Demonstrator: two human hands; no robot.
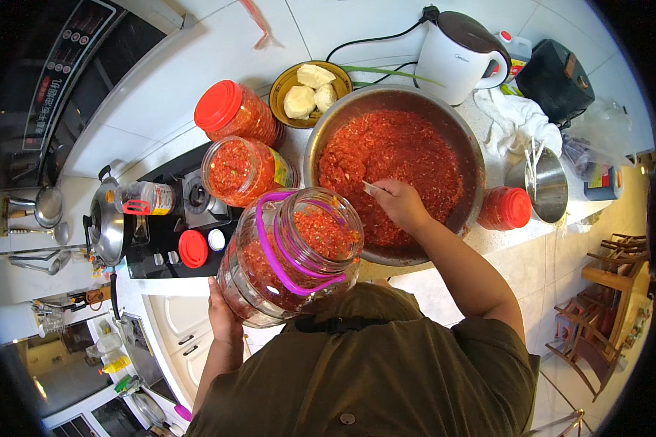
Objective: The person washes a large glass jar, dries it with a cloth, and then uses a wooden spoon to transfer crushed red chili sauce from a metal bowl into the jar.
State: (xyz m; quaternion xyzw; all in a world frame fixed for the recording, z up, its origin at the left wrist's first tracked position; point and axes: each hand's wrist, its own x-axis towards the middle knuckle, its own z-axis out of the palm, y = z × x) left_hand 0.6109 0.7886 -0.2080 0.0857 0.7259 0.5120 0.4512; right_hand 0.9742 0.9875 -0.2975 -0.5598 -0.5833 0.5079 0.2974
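Observation:
My left hand [227, 317] is closed against the lower side of a big clear jar [251, 280] with a purple carrying handle. The jar leans with its wide open mouth toward the basin, and red chopped chili paste [324, 231] shows inside it. My right hand [401, 206] reaches over the large steel basin [476, 156]. Pinched in its fingers is the end of a pale utensil [374, 189]; its other end is out of sight, so its kind cannot be told. Red chili paste [408, 146] fills much of the basin.
Left of the basin stand a red-lidded jar [221, 105] and an uncapped jar [233, 166], both holding paste. A brown bowl [275, 98] carries pale lumps. A white kettle [455, 62], red-lidded jar [504, 208] and steel pot [550, 193] sit right. The stove [168, 247] is left.

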